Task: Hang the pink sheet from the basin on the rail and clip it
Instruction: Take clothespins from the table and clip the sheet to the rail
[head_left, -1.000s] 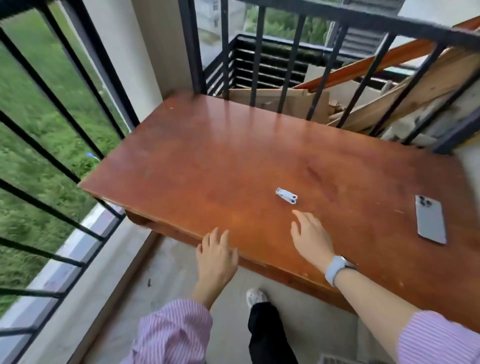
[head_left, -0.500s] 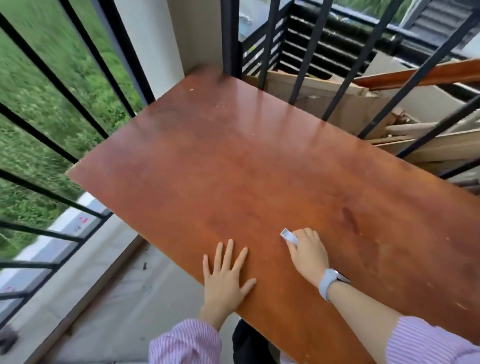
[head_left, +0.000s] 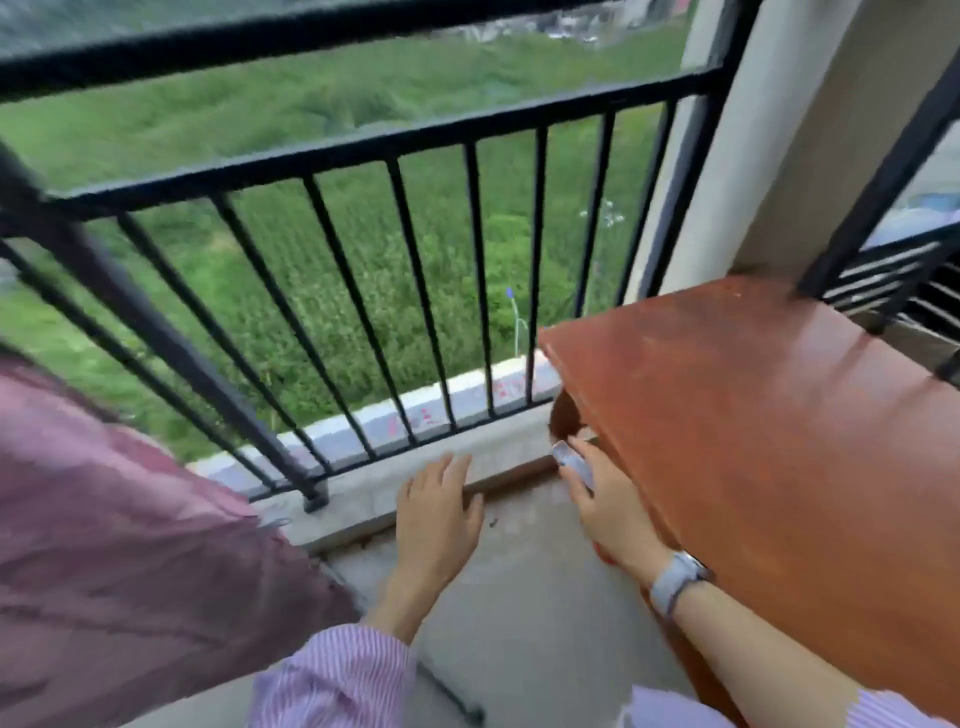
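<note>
Pink sheet (head_left: 119, 545), creased, draped over rail (head_left: 130, 306)

Room between the sheet and the table

The pink sheet (head_left: 119, 519) fills the left side, draped over the black railing (head_left: 363, 150). The brown table (head_left: 753, 441) blocks the right. Between them is bare floor (head_left: 519, 597), where both hands are. The railing's bars have narrow gaps; above its top bar is open air.

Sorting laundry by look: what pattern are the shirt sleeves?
Fine pink-and-white stripes, clearest on the left sleeve in the head view.
</note>
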